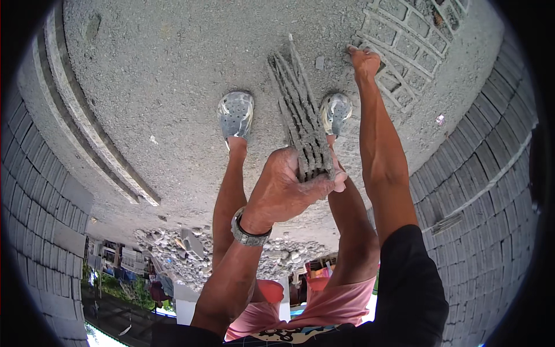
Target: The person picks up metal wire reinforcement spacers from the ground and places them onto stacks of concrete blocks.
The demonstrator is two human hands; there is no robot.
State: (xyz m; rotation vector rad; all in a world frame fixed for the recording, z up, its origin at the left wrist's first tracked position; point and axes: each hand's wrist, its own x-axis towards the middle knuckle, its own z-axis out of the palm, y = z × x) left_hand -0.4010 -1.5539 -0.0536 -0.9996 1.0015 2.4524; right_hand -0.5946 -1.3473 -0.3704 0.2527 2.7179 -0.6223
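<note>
My left hand [280, 185] is wrapped round the near end of a bundle of long thin strips [300, 110]. Grey cement crusts the strips, and their far ends splay apart above the ground. Stretched out to the far right, my right hand [365, 62] is closed at the left edge of a lattice of grey strips [399, 43] lying on the ground. What its fingers grip is hidden by the hand itself. A small dark edge shows beside the wrist.
Grey clogs [236, 113] are on my feet, either side of the bundle. Stacked grey blocks [480, 191] line the right, and more stacked blocks [40, 220] the left. Two long bars [87, 121] lie at left. Rubble [173, 251] lies behind my legs.
</note>
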